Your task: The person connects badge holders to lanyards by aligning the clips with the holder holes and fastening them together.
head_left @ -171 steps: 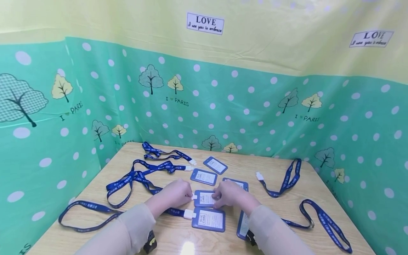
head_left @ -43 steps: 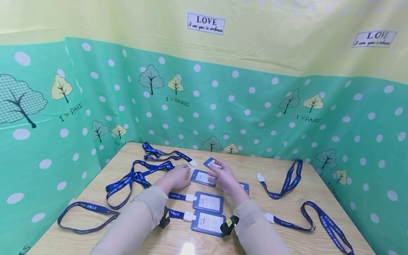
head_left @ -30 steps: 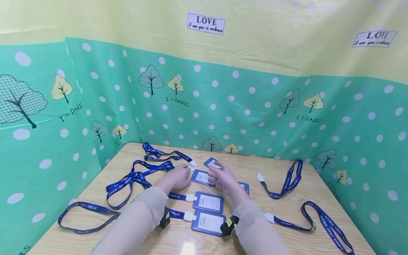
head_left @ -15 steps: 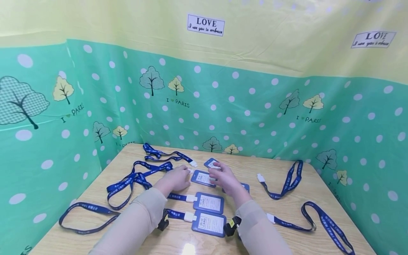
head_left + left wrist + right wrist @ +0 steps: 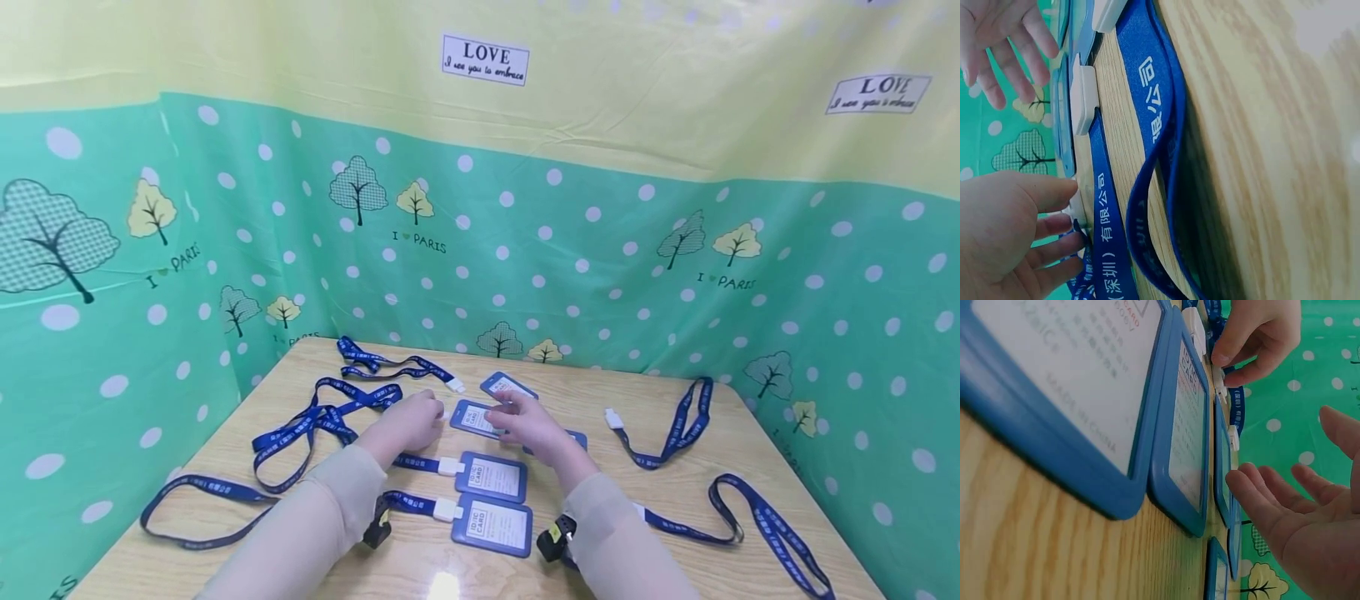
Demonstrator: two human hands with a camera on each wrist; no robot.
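Observation:
My left hand pinches the white clip of a blue printed lanyard between thumb and forefinger. The clip sits just left of a blue badge holder lying flat with its slot end toward it. My right hand hovers over that holder's right end, fingers spread and loosely bent, holding nothing. Behind it lies another badge holder. Nearer me, two badge holders, the middle one and the front one, each meet a white lanyard clip at their left ends.
Lanyard loops spread across the left of the wooden table. A lanyard with a white clip lies at the back left. Two more lanyards lie at the right. Another badge holder is partly hidden under my right wrist.
Both hands have moved back from the middle badge holder, which now meets a lanyard clip. In the last half second, the left hand shifts slightly left and the right fingers lower slightly.

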